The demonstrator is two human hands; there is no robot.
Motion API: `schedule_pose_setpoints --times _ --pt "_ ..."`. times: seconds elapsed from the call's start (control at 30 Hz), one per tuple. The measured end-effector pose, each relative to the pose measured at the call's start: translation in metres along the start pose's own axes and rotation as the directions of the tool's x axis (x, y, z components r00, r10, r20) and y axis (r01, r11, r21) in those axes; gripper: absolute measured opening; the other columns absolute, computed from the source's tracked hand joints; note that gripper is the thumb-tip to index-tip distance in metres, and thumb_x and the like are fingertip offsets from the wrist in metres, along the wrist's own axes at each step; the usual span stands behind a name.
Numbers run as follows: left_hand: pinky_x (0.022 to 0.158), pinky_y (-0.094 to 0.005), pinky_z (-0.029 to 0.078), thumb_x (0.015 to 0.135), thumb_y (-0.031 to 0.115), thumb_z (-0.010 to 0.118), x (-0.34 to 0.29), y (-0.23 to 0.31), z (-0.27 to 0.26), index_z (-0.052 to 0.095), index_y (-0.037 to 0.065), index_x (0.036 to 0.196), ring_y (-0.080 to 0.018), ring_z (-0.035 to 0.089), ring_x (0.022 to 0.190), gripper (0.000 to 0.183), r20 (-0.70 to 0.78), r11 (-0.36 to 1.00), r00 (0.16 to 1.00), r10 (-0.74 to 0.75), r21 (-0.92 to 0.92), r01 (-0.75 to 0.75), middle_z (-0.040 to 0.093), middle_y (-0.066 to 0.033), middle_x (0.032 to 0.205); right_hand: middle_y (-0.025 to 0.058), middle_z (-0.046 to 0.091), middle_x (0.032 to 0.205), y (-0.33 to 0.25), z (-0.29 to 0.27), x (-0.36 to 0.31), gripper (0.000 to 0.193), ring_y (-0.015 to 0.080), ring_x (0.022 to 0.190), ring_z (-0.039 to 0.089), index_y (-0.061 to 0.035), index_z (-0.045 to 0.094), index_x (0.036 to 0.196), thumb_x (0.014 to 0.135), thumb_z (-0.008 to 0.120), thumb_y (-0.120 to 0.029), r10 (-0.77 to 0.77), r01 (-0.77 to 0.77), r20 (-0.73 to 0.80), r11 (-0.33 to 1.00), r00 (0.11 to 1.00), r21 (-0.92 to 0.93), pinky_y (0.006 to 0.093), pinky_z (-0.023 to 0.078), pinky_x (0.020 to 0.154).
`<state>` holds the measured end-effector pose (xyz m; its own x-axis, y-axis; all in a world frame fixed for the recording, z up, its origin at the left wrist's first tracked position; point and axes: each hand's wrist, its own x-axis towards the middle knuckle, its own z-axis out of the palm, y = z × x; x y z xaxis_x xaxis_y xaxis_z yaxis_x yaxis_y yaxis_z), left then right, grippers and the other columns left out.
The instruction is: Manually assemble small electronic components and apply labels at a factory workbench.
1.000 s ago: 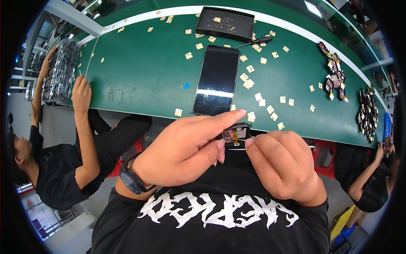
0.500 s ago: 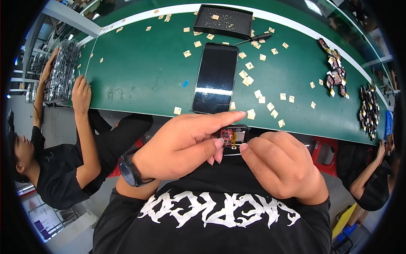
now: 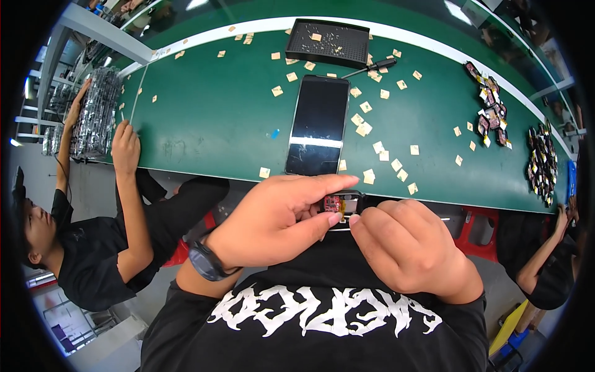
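Observation:
My left hand grips a small black-cased device just off the table's front edge. Its open face shows a red circuit board, a strip of yellow tape and a pale grey part. The thumb lies along its lower side and the forefinger along its upper side. My right hand is closed in a pinch at the device's lower right. Its thumb tip comes close to the casing; whatever the pinch holds is hidden. A thin pale line runs below the device, too small to name.
A black-screened phone lies on the green table. Around it are small cream squares, a screwdriver and a black tray. Device parts sit at right. A co-worker sits left, by stacked silvery parts.
The table's contents sit slightly lower in the picture. My left hand has shifted a little, its lower fingertips now hidden behind the device. Both hands keep their grips.

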<state>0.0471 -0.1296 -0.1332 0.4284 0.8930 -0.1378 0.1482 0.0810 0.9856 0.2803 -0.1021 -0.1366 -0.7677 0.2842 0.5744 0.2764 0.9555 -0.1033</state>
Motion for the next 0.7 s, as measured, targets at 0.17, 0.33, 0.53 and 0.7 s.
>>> schedule_pose_setpoints --times 0.17,0.33,0.53,0.7 --pt "0.054 -0.023 0.046 0.091 -0.007 0.061 0.002 -0.009 0.001 0.066 -0.001 0.127 -0.0078 0.06 0.059 0.037 -0.075 0.971 0.986 0.152 0.199 -0.135 0.064 -0.0036 0.074 0.0104 0.06 0.09 0.001 -0.009 -0.001 0.018 0.0202 0.075 0.06 0.0042 0.069 0.088 0.072 0.07 -0.002 0.044 -0.04 0.058 0.997 0.997 -0.069 0.03 0.046 0.06" --pt "0.055 -0.0225 0.048 0.092 -0.007 0.06 0.0 0.001 -0.001 0.065 -0.002 0.127 -0.0075 0.062 0.061 0.036 -0.085 0.991 0.996 -0.013 0.129 0.024 0.064 -0.0034 0.074 0.0117 0.061 0.091 0.004 -0.015 -0.002 0.02 0.0224 0.075 0.062 0.0057 0.068 0.091 0.073 0.071 -0.003 0.081 -0.08 0.059 0.997 0.995 -0.019 0.0307 0.049 0.06" --pt "0.058 -0.0226 0.052 0.093 -0.007 0.054 0.0 0.006 0.001 0.059 -0.004 0.135 -0.0084 0.064 0.065 0.042 -0.106 0.999 0.993 -0.051 -0.022 0.049 0.065 -0.0049 0.078 0.0122 0.061 0.088 0.002 -0.005 -0.002 0.022 0.0221 0.073 0.061 0.0066 0.068 0.091 0.071 0.071 -0.002 0.077 -0.077 -0.06 0.997 0.995 0.01 0.0304 0.048 0.057" --pt "0.061 -0.0234 0.053 0.088 -0.006 0.048 -0.004 0.004 0.001 0.057 -0.007 0.137 -0.01 0.065 0.067 0.05 -0.077 0.996 0.997 0.022 -0.086 -0.029 0.066 -0.0068 0.079 0.0121 0.061 0.087 0.0 -0.002 -0.001 0.02 0.0212 0.072 0.06 0.0065 0.069 0.088 0.071 0.072 -0.003 0.045 -0.043 -0.062 0.999 0.997 0.023 0.0299 0.042 0.053"
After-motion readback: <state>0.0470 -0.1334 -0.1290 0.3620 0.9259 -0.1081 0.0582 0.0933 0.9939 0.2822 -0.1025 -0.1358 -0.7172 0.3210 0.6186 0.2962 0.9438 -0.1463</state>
